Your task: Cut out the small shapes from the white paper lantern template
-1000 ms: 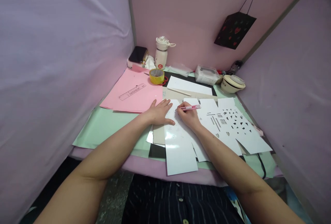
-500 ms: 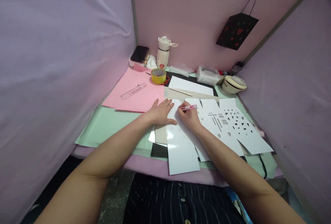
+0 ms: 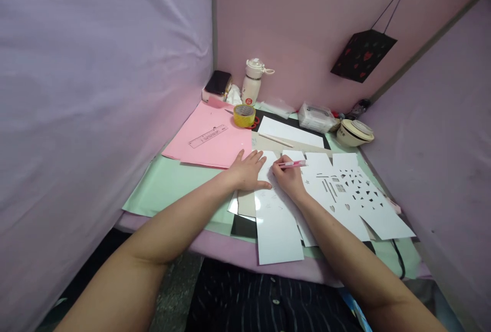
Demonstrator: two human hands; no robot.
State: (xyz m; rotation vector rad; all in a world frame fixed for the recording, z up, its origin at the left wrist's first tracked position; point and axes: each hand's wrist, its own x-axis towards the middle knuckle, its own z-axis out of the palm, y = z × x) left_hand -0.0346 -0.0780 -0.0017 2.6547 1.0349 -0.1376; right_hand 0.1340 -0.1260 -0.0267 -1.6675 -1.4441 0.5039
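My left hand [image 3: 249,171] lies flat with fingers spread on the left side of a long white paper sheet [image 3: 279,240]. In my right hand [image 3: 288,177] is a slim pink-and-white pen [image 3: 294,163], held in a writing grip over the sheet's upper part. Its tip is too small to make out. Faint marks show on the sheet near both hands. To the right, partly under my right forearm, lies a white card [image 3: 349,189] with cut-out hearts, bars, a window grid and many small angular holes.
A pink paper stack [image 3: 207,150] with a clear ruler [image 3: 208,136] lies left. Behind are yellow tape [image 3: 244,116], red-handled scissors [image 3: 254,123], a white stick [image 3: 275,140], a bottle [image 3: 252,84], a plastic box [image 3: 316,118] and a bowl [image 3: 353,133]. A black lantern [image 3: 363,56] hangs at right.
The whole view has shifted, so everything appears farther right and slightly lower. Both hands keep nearly the same places on the sheet, and the pen stays in my right hand.
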